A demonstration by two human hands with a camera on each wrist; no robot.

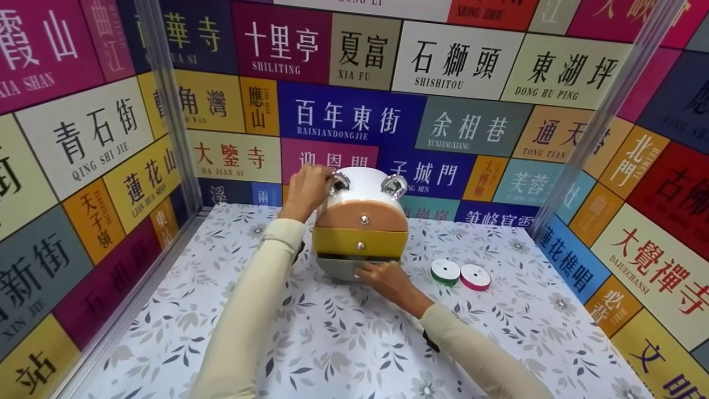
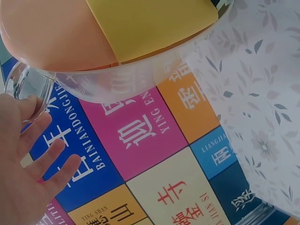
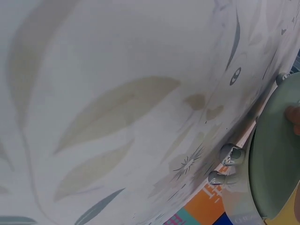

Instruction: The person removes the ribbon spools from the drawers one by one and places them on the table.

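Note:
A rounded white box (image 1: 363, 184) with clear ears holds an orange drawer (image 1: 343, 217), a yellow drawer (image 1: 338, 240) and a grey-green bottom drawer (image 1: 334, 269). My left hand (image 1: 306, 190) grips the left ear; in the left wrist view the hand (image 2: 28, 164) has thumb and forefinger at the clear ear (image 2: 43, 86), other fingers spread. At the bottom drawer's front, my right hand (image 1: 389, 282) pinches its knob, mostly hidden by the fingers. A dark gap shows above that drawer. Only fingertips of the right hand (image 3: 294, 118) show against the green drawer front (image 3: 272, 154) in the right wrist view.
Two ribbon spools, one green (image 1: 445, 271) and one pink (image 1: 475, 276), lie right of the box on the flower-patterned tablecloth (image 1: 343, 343). Panels with colourful printed signs (image 1: 352, 116) stand behind and at both sides, with clear posts at the corners.

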